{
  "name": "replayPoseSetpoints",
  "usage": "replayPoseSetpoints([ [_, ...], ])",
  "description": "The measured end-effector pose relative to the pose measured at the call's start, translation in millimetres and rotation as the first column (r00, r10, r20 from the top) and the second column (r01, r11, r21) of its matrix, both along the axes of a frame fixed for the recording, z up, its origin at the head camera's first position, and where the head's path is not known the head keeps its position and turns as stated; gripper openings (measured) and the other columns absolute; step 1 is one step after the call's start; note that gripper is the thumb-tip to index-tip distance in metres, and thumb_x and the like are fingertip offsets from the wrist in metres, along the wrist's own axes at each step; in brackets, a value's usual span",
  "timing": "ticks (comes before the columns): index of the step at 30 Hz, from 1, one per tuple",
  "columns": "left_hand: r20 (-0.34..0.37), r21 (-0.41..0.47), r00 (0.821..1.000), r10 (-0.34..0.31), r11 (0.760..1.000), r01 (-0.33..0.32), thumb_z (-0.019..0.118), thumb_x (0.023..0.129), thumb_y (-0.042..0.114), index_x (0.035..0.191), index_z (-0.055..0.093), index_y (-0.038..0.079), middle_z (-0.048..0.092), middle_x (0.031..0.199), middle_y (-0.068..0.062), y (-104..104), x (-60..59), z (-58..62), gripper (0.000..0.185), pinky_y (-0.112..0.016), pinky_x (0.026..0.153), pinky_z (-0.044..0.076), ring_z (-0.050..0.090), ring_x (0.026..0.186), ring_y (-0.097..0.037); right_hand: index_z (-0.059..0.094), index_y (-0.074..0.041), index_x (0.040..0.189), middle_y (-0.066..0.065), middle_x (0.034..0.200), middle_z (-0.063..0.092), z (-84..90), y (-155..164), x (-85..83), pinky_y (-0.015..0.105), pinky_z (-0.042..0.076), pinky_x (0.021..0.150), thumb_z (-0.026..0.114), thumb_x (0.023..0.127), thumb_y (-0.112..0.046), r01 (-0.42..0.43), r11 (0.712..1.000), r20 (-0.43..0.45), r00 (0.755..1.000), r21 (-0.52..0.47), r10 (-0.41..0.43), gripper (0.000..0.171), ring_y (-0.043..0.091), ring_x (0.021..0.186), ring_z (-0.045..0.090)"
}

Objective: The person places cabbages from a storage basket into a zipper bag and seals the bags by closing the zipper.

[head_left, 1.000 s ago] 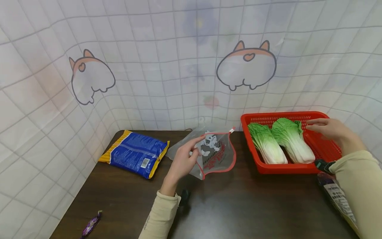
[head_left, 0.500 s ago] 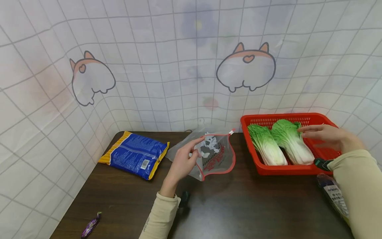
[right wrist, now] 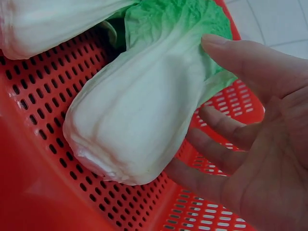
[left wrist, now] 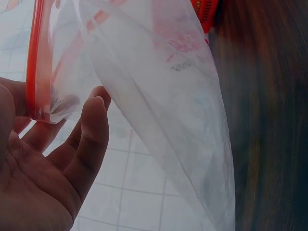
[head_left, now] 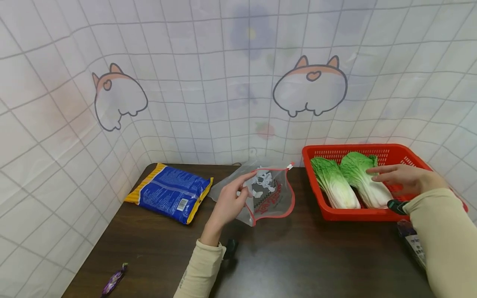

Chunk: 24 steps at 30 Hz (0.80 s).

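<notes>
A cabbage [head_left: 363, 180] lies in a red basket [head_left: 387, 151] at the table's [head_left: 298, 256] right; the right hand [head_left: 404, 179], fingers spread, reaches around it. The left hand [head_left: 229, 200] pinches a clear zip bag [head_left: 270, 194] upright nearby, beside a second cabbage [head_left: 333, 182].

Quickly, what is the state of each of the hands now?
Left hand: holding the clear zip bag.
Right hand: open, fingers around the right cabbage, not gripping.
</notes>
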State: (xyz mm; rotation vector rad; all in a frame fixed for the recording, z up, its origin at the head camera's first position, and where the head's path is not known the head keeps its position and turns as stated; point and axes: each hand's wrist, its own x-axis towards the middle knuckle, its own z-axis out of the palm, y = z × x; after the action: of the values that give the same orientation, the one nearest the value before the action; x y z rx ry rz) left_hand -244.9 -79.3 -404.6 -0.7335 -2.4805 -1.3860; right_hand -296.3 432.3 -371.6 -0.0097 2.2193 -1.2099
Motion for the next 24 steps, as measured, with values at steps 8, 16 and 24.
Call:
replayPoseSetpoints([
  [8,-0.001,0.006,1.0,-0.004,1.0,0.004,0.045,0.098,0.003,0.141,0.055,0.022,0.07,0.085,-0.003,0.9,-0.2,1.4,0.048,-0.028,0.042,0.038,0.052,0.05,-0.01,0.026,-0.001,0.152,0.032,0.156,0.003,1.9,-1.7,0.3,0.059,0.04,0.101,0.054,0.1,-0.03,-0.013,1.0,0.02,1.0,-0.019,0.014,0.065,0.058,0.137,0.007],
  [16,0.008,0.008,1.0,-0.013,1.0,0.013,0.045,0.097,0.003,0.142,0.054,0.017,0.07,0.086,-0.006,0.6,-0.1,0.9,0.047,-0.027,0.042,0.037,0.053,0.054,-0.01,0.029,-0.002,0.152,0.033,0.156,0.001,-1.1,0.2,1.8,0.056,0.037,0.105,0.054,0.101,-0.026,-0.034,0.999,0.058,0.998,-0.038,0.037,0.061,0.054,0.138,0.014],
  [24,0.004,0.008,1.0,-0.006,1.0,0.006,0.044,0.098,0.003,0.141,0.055,0.019,0.07,0.087,-0.005,0.2,0.7,1.4,0.047,-0.028,0.042,0.038,0.051,0.05,-0.011,0.02,-0.001,0.154,0.031,0.157,-0.009,-2.6,3.5,3.8,0.062,0.021,0.111,0.048,0.103,-0.02,-0.096,0.989,0.116,0.987,-0.111,0.109,0.061,0.055,0.14,-0.004],
])
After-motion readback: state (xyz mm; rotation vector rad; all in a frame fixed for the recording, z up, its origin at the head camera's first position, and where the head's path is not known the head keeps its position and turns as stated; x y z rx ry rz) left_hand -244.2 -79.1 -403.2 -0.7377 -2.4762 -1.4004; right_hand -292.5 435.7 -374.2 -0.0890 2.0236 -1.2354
